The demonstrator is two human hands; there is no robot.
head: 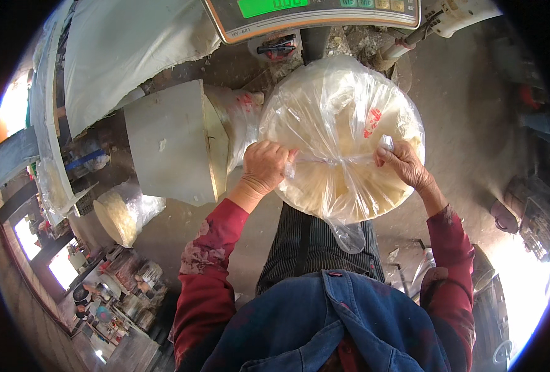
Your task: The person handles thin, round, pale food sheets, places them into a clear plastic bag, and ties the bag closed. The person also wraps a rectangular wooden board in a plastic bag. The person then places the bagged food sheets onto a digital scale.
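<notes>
A large clear plastic bag (344, 186) lies in front of me, wrapped round a wide, round, pale yellowish load and bearing red writing. Its plastic is drawn together at the middle of the top, where two twisted ends cross and stretch out sideways. My left hand (266, 166) is closed on the left end of the plastic, near the bag's left edge. On the right side my right hand (401, 162) pinches the other end between thumb and fingers. A loose flap of plastic hangs from the bag's near edge over my striped trousers.
Beyond the bag stands a digital scale display (321, 18) on a post, with a small tub of pens (275, 46) beside it. A pale board (172, 144) is at the left, and another filled plastic bag (128, 211) farther left. Far lower left, a person (83, 295) is at a cluttered work area.
</notes>
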